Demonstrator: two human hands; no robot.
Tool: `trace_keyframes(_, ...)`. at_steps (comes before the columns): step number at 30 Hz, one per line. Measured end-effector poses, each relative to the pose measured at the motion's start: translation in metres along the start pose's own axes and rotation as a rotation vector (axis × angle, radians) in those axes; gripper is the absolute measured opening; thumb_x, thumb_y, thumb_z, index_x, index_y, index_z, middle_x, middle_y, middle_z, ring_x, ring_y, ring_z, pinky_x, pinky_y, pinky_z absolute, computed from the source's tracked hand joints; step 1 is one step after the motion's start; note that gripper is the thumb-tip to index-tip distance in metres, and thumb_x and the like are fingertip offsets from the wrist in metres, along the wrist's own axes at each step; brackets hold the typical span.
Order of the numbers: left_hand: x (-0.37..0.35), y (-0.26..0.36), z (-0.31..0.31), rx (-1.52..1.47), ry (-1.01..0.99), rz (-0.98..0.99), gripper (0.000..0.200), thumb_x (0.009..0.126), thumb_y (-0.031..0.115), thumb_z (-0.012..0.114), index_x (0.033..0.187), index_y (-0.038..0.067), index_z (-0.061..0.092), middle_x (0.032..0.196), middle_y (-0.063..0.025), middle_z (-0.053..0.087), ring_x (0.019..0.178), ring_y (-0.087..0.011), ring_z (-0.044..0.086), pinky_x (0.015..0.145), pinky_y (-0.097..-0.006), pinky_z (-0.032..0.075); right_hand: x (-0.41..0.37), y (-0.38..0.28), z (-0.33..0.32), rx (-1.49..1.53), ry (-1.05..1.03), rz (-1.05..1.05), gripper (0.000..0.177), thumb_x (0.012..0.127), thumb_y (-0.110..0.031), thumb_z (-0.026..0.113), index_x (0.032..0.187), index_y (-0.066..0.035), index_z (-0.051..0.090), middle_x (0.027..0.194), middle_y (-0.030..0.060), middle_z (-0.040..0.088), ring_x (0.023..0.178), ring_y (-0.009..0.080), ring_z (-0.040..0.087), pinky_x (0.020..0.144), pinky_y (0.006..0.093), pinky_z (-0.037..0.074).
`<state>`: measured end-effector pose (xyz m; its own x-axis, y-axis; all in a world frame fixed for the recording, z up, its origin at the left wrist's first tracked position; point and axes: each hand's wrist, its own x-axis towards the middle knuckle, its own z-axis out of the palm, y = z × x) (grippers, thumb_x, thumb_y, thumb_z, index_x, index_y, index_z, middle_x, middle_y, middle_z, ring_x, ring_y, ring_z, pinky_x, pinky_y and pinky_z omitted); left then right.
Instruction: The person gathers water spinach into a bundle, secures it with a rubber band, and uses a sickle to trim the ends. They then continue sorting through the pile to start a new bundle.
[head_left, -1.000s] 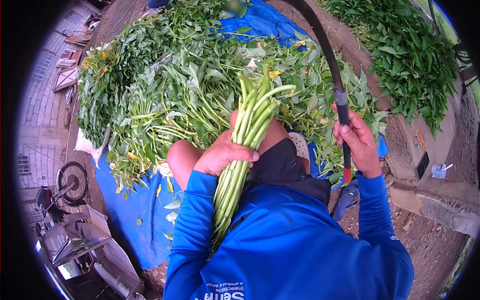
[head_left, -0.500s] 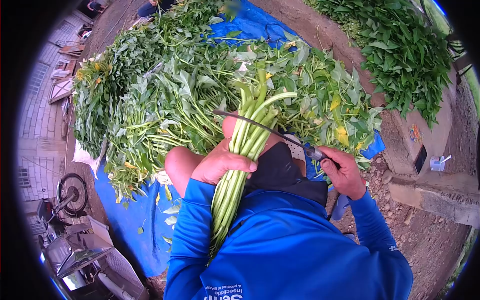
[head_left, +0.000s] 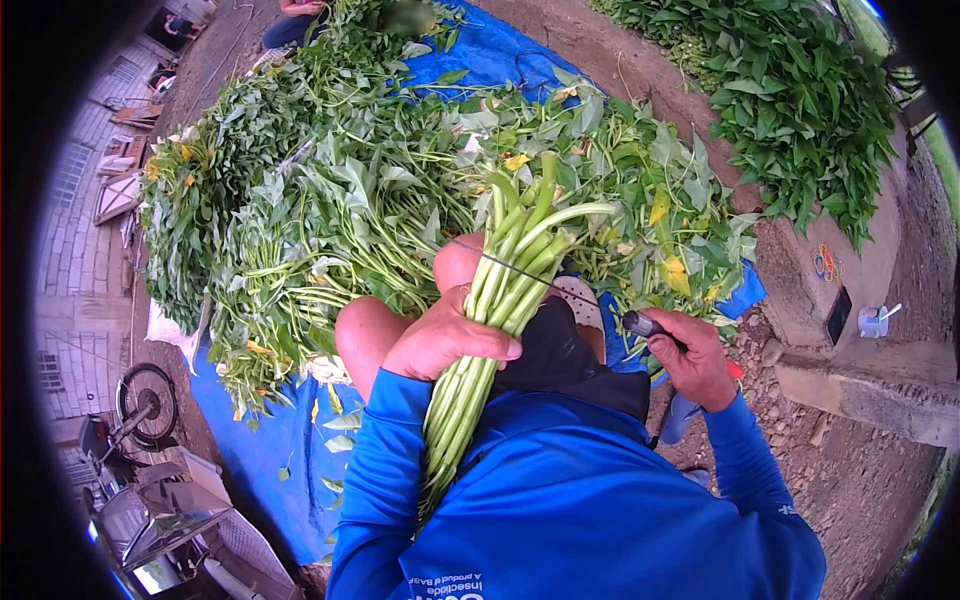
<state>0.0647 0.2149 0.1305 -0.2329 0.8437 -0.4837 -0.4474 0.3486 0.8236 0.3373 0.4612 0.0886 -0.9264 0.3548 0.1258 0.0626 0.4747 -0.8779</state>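
Note:
My left hand [head_left: 452, 342] is wrapped around a thick bunch of green leafy-vegetable stems [head_left: 460, 405], propped against my left forearm. The cut-looking stem ends point away from me, one curving out to the right. In my right hand [head_left: 696, 358], the fingers are closed on the dark handle of a long knife [head_left: 648, 326]. Its thin blade lies across the upper stems, a little above my left hand. Below the bunch are my bare knees and dark shorts [head_left: 560, 350].
A big heap of leafy greens [head_left: 350, 210] covers the blue tarp [head_left: 265, 440] ahead. More greens [head_left: 800, 110] lie on a ledge at right, near a phone [head_left: 839, 316] and a cup [head_left: 873, 321]. A motorbike [head_left: 160, 500] stands at left; another person [head_left: 295, 22] sits at the far end.
The knife has turned, so its blade looks thinner and lies lower across the stems. The bunch has shifted slightly right in view, still in my left hand.

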Motion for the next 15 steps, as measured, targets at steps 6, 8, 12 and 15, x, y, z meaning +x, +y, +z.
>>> trace_keyframes(6, 0.008, 0.008, 0.026, 0.154, -0.042, 0.043, 0.055, 0.075, 0.002, 0.088, 0.126, 0.0, 0.066, 0.093, -0.0086, 0.073, 0.078, -0.019, 0.071, 0.072, -0.0338, 0.057, 0.012, -0.003, 0.008, -0.065, 0.0, 0.04, 0.041, 0.103, -0.029, 0.073, 0.131, 0.001, 0.071, 0.109, 0.0182, 0.077, 0.095, 0.034, 0.075, 0.084, 0.0394, 0.058)
trace_keyframes(8, 0.005, 0.006, 0.026, 0.069, -0.066, 0.067, 0.057, 0.075, 0.002, 0.088, 0.127, 0.0, 0.065, 0.093, -0.0094, 0.072, 0.078, -0.0198, 0.07, 0.071, -0.0344, 0.057, 0.016, 0.003, 0.011, -0.044, -0.005, 0.003, 0.04, 0.104, -0.028, 0.072, 0.131, 0.001, 0.07, 0.109, 0.0189, 0.077, 0.094, 0.0364, 0.074, 0.084, 0.0396, 0.058)
trace_keyframes(12, -0.02, 0.01, -0.004, -0.103, -0.066, 0.101, 0.063, 0.073, 0.001, 0.089, 0.132, 0.001, 0.066, 0.101, -0.0043, 0.072, 0.089, -0.0156, 0.068, 0.079, -0.0317, 0.055, -0.023, 0.106, 0.018, -0.145, 0.138, 0.17, 0.038, 0.103, -0.026, 0.072, 0.129, 0.001, 0.07, 0.107, 0.0214, 0.076, 0.092, 0.0386, 0.074, 0.083, 0.0438, 0.058)
trace_keyframes(15, -0.026, 0.008, -0.004, -0.083, 0.043, 0.126, 0.058, 0.074, 0.002, 0.088, 0.128, 0.0, 0.068, 0.098, -0.0046, 0.072, 0.086, -0.0159, 0.069, 0.077, -0.0318, 0.055, -0.034, 0.17, 0.039, -0.193, 0.314, 0.332, 0.037, 0.102, -0.025, 0.071, 0.131, -0.001, 0.069, 0.11, 0.0231, 0.075, 0.097, 0.0417, 0.072, 0.087, 0.0471, 0.057)
